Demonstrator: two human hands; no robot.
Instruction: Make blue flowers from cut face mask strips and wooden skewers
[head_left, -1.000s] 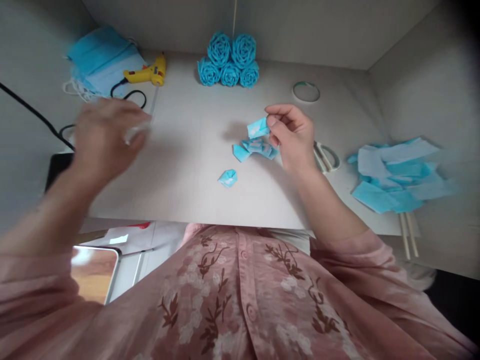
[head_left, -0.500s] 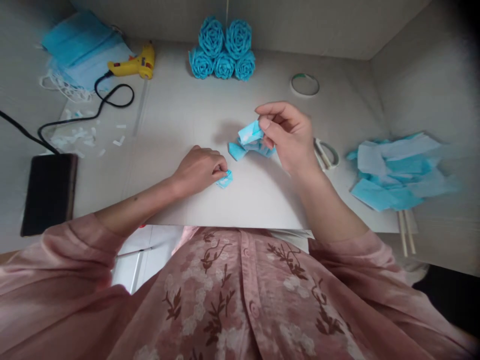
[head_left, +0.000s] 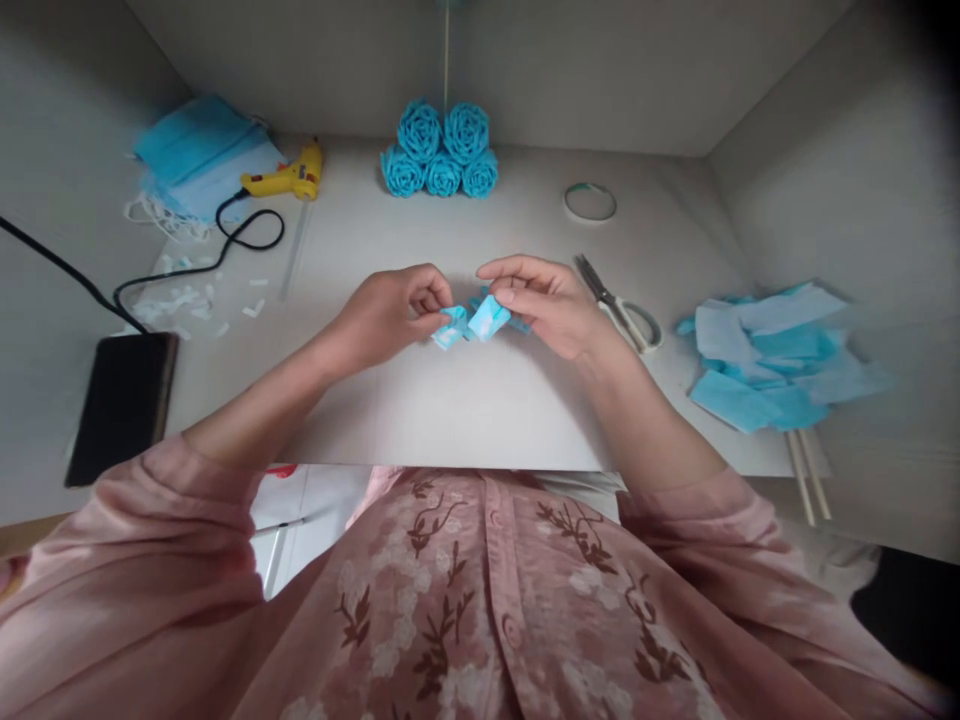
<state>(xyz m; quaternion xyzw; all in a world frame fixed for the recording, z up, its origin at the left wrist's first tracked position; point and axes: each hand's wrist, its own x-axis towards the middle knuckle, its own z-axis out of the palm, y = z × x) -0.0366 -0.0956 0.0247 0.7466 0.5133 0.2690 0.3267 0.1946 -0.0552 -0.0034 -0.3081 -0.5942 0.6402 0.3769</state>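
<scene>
My left hand [head_left: 401, 312] pinches a small folded piece of blue mask fabric [head_left: 450, 328] between thumb and fingertips. In my right hand [head_left: 551, 302] a second folded blue piece [head_left: 489, 318], paler on the side facing me, is gripped between thumb and fingers. The two pieces are close together above the middle of the table, and I cannot tell whether they touch. Partly hidden behind my right fingers, more blue folded pieces [head_left: 519, 324] lie on the table. Scissors [head_left: 609, 298] with pale handles rest just right of my right hand.
Several rolled blue fabric roses [head_left: 442, 150] are stacked at the back. A yellow glue gun [head_left: 289, 178], blue masks [head_left: 202, 160], white scraps [head_left: 176, 300] and a phone [head_left: 120, 405] are at left. A roll of tape [head_left: 590, 203], cut blue fabric [head_left: 772, 355] and sticks [head_left: 808, 475] are at right.
My right hand has moved left and down with its folded piece, close to my left hand's piece. My left hand has risen a little. The scissor blades are now uncovered, and the view has shifted.
</scene>
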